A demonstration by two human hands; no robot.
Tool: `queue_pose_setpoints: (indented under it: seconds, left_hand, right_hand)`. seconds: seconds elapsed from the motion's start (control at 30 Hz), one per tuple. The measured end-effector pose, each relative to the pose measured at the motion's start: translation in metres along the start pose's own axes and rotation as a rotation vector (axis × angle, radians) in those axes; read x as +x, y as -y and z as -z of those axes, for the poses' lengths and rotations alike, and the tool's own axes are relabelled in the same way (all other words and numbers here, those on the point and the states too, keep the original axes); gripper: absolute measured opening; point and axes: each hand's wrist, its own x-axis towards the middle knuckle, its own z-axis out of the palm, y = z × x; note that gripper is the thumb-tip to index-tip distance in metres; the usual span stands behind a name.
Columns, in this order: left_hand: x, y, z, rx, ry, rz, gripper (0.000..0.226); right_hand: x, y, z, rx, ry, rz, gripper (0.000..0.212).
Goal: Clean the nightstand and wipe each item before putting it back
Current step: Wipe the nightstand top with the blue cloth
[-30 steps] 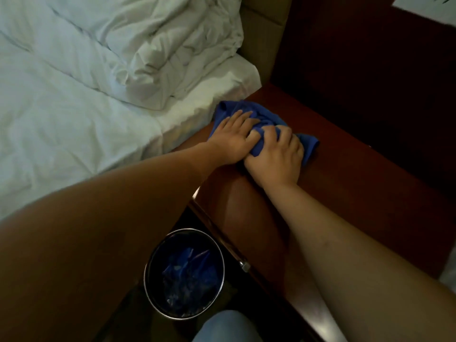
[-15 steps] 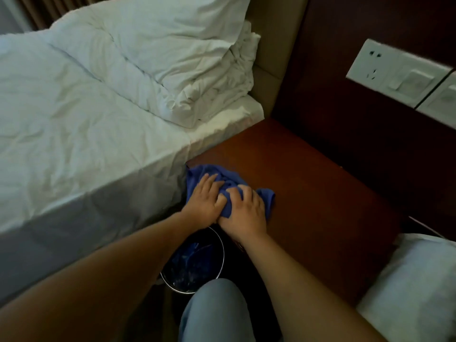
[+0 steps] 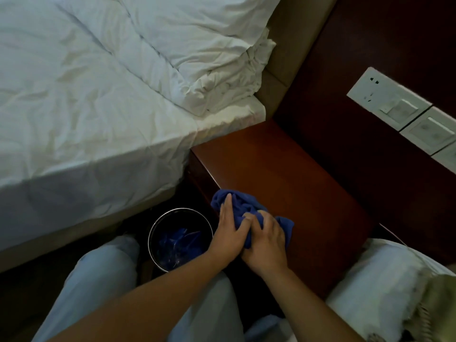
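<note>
Blue cloth point(image 3: 249, 211) under my left hand point(image 3: 228, 233), flat, and right hand point(image 3: 265, 236), grasping it, at the tabletop's point(image 3: 283, 169) front edge; wiping underway, no items returned.

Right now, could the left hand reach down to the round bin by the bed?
Probably yes. The left hand rests on the blue cloth at the nightstand's near edge, and the bin stands open just below and beside it, with nothing between them.
</note>
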Motion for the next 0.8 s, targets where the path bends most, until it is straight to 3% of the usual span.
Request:
queue_pose_setpoints:
  seconds: [0.2,0.33,0.47,0.6,0.8]
  left_hand:
    - [0.040,0.001,0.020,-0.113,-0.149,-0.005,0.077]
    - [0.089,0.003,0.057,-0.215,-0.281,0.150,0.069]
    - [0.139,0.008,0.101,-0.333,-0.400,0.173,0.065]
    - [0.161,0.007,0.135,-0.497,-0.411,0.192,0.044]
    - [0.135,0.007,0.127,-0.643,-0.384,0.343,0.042]
  right_hand:
    - [0.065,0.023,0.004,-0.037,0.024,0.096,0.068]
    - [0.123,0.060,-0.003,-0.084,-0.021,0.184,0.067]
    - [0.185,0.101,-0.008,-0.121,-0.083,0.265,0.071]
    - [0.218,0.135,-0.011,-0.205,-0.073,0.292,0.076]
    - [0.186,0.147,-0.012,-0.465,-0.029,0.365,0.068]
